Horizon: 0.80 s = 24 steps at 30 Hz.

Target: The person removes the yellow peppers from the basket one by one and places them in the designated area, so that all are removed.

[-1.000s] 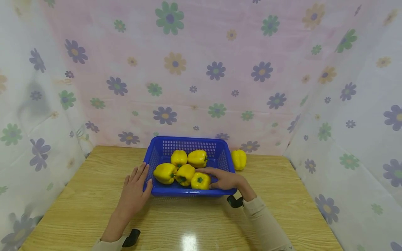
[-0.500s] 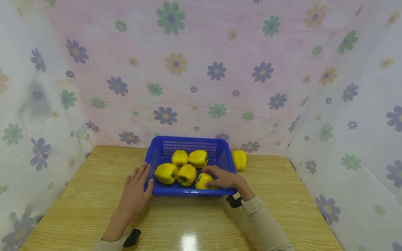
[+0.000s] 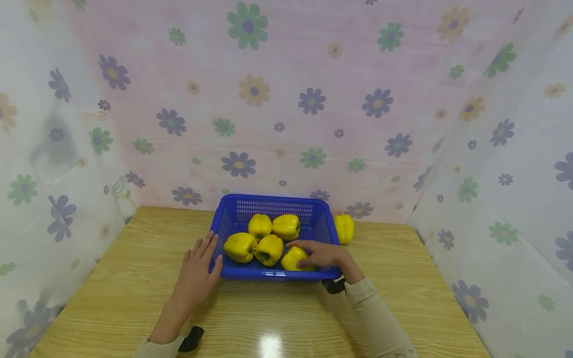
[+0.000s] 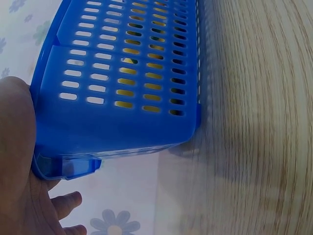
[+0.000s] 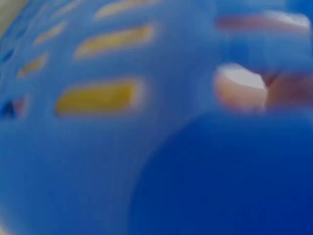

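Note:
A blue plastic basket with slotted walls stands on the table, holding several yellow bell peppers. My right hand reaches over its front right corner and grips the front-right bell pepper, thumb on the near side and fingers behind. In the right wrist view the blurred basket wall fills the picture, with a fingertip at the right. My left hand rests along the left rim with fingers extended; in the left wrist view that hand lies against the basket's edge.
Four-way neighbours inside the basket include a left bell pepper, a middle one and two behind. Another bell pepper lies outside, against the right wall. A flowered curtain closes off the wooden table at the back and sides.
The front-right bell pepper has turned and shifted slightly right under my right hand, its stem swinging away from the viewer. My left hand keeps its place on the rim.

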Each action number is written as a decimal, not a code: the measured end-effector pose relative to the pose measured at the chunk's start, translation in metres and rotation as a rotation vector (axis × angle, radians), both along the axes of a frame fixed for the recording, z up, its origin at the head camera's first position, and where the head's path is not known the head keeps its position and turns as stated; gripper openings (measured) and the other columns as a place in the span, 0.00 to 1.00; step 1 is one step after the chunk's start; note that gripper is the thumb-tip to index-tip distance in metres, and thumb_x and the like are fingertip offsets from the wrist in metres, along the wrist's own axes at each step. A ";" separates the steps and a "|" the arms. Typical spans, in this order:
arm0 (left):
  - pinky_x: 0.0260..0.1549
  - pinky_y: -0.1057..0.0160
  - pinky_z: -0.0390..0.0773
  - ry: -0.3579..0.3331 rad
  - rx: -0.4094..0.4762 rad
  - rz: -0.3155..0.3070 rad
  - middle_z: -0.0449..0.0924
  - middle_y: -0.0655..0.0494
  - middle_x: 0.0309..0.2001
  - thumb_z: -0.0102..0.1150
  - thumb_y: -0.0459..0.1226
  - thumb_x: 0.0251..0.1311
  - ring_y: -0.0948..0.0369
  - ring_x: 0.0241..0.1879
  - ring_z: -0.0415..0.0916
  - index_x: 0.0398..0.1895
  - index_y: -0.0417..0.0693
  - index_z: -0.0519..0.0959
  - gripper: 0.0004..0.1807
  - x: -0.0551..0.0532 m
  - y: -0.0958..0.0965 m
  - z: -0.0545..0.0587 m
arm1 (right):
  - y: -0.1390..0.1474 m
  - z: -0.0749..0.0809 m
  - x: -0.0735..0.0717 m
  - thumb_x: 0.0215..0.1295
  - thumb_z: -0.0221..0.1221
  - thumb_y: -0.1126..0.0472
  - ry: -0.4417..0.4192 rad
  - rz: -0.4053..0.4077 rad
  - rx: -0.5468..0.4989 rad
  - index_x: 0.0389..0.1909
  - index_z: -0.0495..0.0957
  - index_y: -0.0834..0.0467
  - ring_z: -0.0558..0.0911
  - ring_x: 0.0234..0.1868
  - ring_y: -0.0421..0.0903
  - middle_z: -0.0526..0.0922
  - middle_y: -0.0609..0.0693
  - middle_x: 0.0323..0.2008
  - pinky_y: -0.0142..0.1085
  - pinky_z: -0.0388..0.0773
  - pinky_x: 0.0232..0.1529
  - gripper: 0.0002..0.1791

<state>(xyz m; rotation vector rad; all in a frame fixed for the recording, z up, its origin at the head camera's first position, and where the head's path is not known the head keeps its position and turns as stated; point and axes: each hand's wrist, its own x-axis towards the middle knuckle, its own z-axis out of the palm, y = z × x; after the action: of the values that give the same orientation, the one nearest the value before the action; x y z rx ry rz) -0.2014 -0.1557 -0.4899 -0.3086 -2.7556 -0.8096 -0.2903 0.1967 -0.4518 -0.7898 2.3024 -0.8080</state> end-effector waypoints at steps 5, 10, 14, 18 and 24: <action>0.70 0.27 0.48 -0.002 0.007 -0.001 0.53 0.41 0.80 0.46 0.43 0.77 0.36 0.77 0.49 0.79 0.38 0.58 0.32 0.000 0.001 0.000 | 0.001 -0.001 0.001 0.73 0.61 0.52 -0.059 -0.114 -0.084 0.73 0.68 0.52 0.79 0.42 0.49 0.71 0.60 0.68 0.40 0.80 0.38 0.30; 0.70 0.27 0.47 -0.006 0.014 -0.004 0.53 0.40 0.80 0.47 0.42 0.77 0.36 0.77 0.49 0.79 0.38 0.58 0.32 0.001 0.001 0.001 | 0.003 -0.001 0.003 0.70 0.63 0.58 -0.139 -0.156 -0.148 0.72 0.69 0.53 0.78 0.34 0.46 0.68 0.66 0.69 0.38 0.79 0.31 0.31; 0.70 0.26 0.48 -0.002 0.017 -0.008 0.53 0.40 0.79 0.46 0.42 0.77 0.35 0.77 0.50 0.79 0.38 0.58 0.32 0.001 0.002 0.002 | 0.005 0.000 0.003 0.70 0.64 0.60 -0.200 -0.186 -0.171 0.72 0.68 0.52 0.79 0.30 0.46 0.72 0.67 0.64 0.37 0.80 0.28 0.31; 0.70 0.27 0.48 -0.004 0.005 -0.006 0.53 0.41 0.80 0.45 0.44 0.78 0.36 0.77 0.50 0.79 0.39 0.58 0.32 0.001 0.002 0.003 | 0.007 0.001 0.002 0.69 0.65 0.58 -0.228 -0.226 -0.191 0.71 0.69 0.51 0.82 0.34 0.48 0.74 0.66 0.59 0.39 0.84 0.30 0.31; 0.70 0.27 0.47 -0.012 0.007 -0.007 0.53 0.41 0.80 0.44 0.44 0.78 0.36 0.77 0.50 0.79 0.39 0.57 0.32 0.002 0.002 0.003 | 0.008 0.003 0.002 0.67 0.67 0.57 -0.282 -0.281 -0.265 0.70 0.70 0.52 0.83 0.46 0.52 0.69 0.68 0.65 0.47 0.87 0.38 0.31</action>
<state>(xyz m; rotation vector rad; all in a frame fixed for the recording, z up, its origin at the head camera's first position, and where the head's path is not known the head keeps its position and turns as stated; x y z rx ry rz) -0.1993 -0.1539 -0.4868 -0.3126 -2.7631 -0.8256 -0.2886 0.2047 -0.4487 -0.4275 2.1015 -1.2837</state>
